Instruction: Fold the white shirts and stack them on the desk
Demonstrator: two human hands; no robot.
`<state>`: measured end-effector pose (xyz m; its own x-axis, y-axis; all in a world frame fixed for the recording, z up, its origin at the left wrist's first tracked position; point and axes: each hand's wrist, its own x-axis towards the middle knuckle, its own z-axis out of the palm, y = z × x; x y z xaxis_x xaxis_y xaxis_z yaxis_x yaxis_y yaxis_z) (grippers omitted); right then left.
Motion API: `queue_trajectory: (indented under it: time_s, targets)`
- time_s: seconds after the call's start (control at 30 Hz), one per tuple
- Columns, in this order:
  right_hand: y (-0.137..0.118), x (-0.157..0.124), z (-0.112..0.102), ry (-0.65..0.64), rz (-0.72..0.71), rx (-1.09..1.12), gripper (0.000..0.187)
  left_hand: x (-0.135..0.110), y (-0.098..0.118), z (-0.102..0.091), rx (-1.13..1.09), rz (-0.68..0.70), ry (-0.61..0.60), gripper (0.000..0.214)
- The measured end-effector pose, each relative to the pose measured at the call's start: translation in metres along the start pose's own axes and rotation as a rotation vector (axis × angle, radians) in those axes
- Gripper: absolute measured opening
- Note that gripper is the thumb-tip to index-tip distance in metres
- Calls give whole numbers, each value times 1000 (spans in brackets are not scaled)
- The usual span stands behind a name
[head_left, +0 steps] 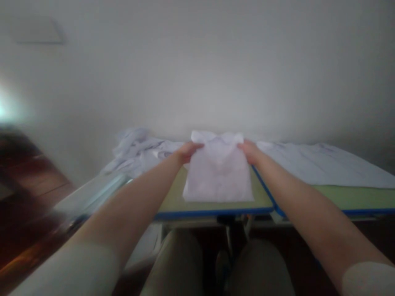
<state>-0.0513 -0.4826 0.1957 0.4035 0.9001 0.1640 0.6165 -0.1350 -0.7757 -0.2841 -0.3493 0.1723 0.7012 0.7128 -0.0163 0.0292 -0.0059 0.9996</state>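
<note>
A folded white shirt (219, 172), its collar at the far end, is in front of me over the yellow-green desk top. My left hand (189, 151) grips its upper left edge, fingers closed on the cloth. On the opposite side, my right hand (249, 151) pinches the upper right edge the same way. The lower edge of the shirt lies near the desk's blue front rim. Blur hides whether the cloth rests fully on the desk. My fingertips are partly hidden by the fabric.
Crumpled white garments (138, 152) are heaped at the back left. More white cloth (327, 164) lies spread over a second desk (345, 199) on the right. A grey wall (216, 74) stands close behind. My knees are below the desk's front edge.
</note>
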Motion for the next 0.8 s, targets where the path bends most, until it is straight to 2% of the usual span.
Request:
queue_trajectory:
  time_s: [0.1, 0.2, 0.33, 0.43, 0.6, 0.8]
  targets:
    - [-20, -8, -18, 63, -6, 196, 43, -9, 30, 6, -164, 74, -30, 45]
    - [-36, -16, -48, 93, -65, 297, 40, -10, 59, 23, -281, 190, -80, 47]
    - [-50, -32, -103, 157, -113, 446, 34, 0, 93, 66, -388, 293, -208, 50]
    - [-52, -45, -143, 270, -67, 514, 30, 10, 115, 106, -435, 276, -236, 50]
    - [-37, -56, -197, 374, 20, 552, 23, 29, 139, 165, -473, 160, -286, 44]
    - [6, -54, -267, 371, 85, 536, 25, 61, 141, 241, -599, 78, -341, 37]
